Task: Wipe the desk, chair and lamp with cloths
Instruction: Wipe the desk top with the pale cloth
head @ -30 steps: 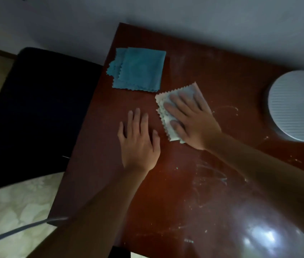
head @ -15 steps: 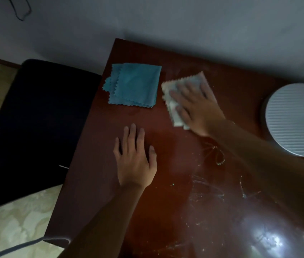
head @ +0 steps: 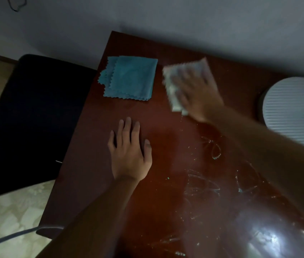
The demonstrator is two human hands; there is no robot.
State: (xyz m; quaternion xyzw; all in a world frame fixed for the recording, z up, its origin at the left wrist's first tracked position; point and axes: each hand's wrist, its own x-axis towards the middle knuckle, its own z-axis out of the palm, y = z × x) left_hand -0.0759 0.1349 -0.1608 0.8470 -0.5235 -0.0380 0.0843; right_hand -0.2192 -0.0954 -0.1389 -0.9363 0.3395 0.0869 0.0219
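Fingers of right hand [head: 197,95] press flat on one white cloth [head: 173,94]; left hand [head: 128,151] spread beside one blue cloth [head: 130,78].

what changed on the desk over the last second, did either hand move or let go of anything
The right hand slid the white cloth away from the person, from beside the left hand up toward the wall, level with the blue cloth. It presses the cloth flat throughout; nothing was let go. The left hand stays flat on the desk, and the blue cloth and round lamp base lie where they were.
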